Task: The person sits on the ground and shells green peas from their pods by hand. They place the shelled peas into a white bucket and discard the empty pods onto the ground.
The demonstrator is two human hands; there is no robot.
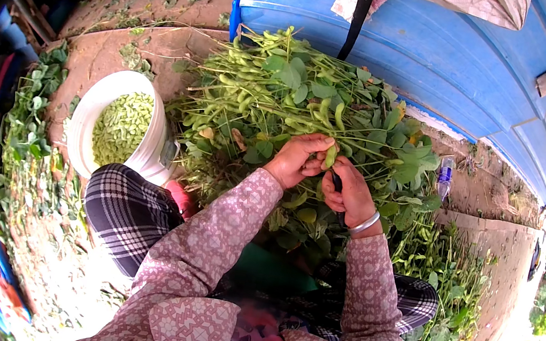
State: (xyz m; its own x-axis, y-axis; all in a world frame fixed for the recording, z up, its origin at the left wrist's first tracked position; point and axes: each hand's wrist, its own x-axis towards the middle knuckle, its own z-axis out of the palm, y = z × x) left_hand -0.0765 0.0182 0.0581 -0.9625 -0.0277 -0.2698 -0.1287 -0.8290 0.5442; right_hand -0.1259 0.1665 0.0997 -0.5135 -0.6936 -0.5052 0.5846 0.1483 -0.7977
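Between my two hands is a green soybean pod [331, 156]. My left hand [300, 160] pinches it from the left with thumb and fingers. My right hand [352, 190], with a metal bangle at the wrist, is closed around a black-handled tool [337, 181]; its working end is hidden by the fingers and pod. Both hands are over a large heap of cut soybean plants [255, 109] with leaves, stems and full pods. Left of the heap, a white plastic bucket [81, 113] leans towards me, holding many shelled green beans [123, 128].
A blue metal panel [428, 51] stands behind the heap, with a black strap [360, 19] hanging before it. A plastic bottle [444, 177] is on the ground at right. More bean plants [452, 282] lie beside my right knee, and others [36, 108] at far left.
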